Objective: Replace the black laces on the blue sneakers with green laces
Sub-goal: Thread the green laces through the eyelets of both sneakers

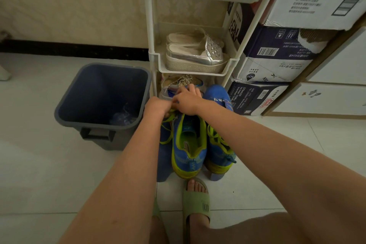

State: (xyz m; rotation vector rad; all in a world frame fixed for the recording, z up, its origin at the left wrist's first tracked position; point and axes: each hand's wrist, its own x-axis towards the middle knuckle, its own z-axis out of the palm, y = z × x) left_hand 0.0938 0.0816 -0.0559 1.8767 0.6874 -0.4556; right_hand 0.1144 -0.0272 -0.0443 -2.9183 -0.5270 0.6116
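Two blue sneakers with yellow-green trim stand heel toward me on a low blue stool (164, 162). The left sneaker (189, 150) has its opening facing up. The right sneaker (219, 144) leans beside it, laced in green (216, 136). My left hand (156, 107) and my right hand (188, 101) meet at the toe end of the left sneaker. Both have curled fingers working a green lace (168, 125), whose loose end hangs down the left side. The fingertips and the front eyelets are hidden behind the hands.
A dark blue bin (83, 89) stands open to the left, with a crumpled plastic bag inside. A white shoe rack (156, 61) behind the sneakers holds silver platform sandals (198, 53). Stacked cardboard boxes (277, 53) fill the right. My feet in green slides (196, 202) are on the tiled floor.
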